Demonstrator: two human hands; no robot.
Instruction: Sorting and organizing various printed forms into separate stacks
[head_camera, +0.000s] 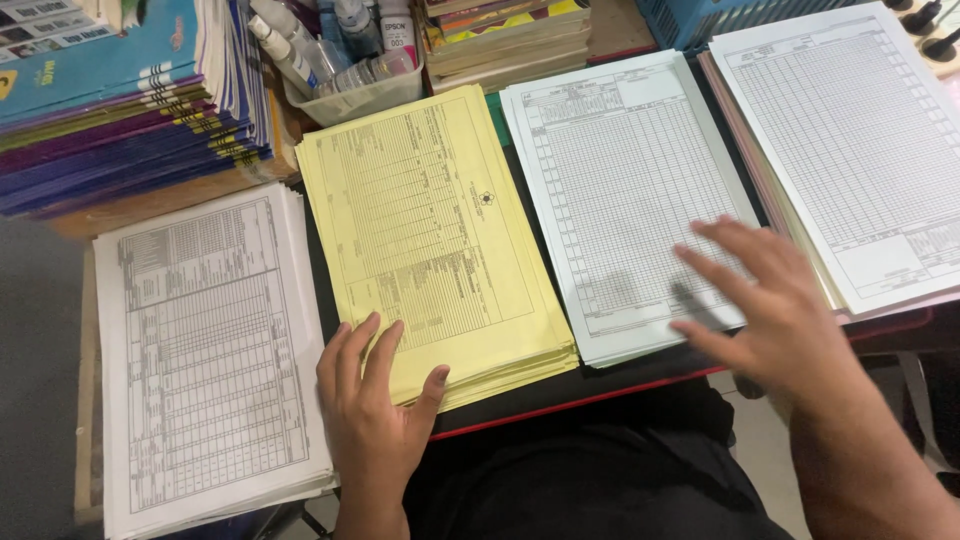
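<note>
- Left hand: palm down, fingers spread flat on the near-left corner of the yellow form stack; thumb at its near edge. Pressing, not gripping.
- Right hand: fingers released and splayed over the near-right corner of the pale form stack; motion-blurred, so contact with the paper cannot be told. Grasps nothing.
- Yellow stack lies mid-desk, its near edge at the desk's red front edge.
- White form stack lies left of the yellow one, on a lower surface.
- Further white stack at the right edge.
- Far-left corner: book pile; ink bottles in a tray.
</note>
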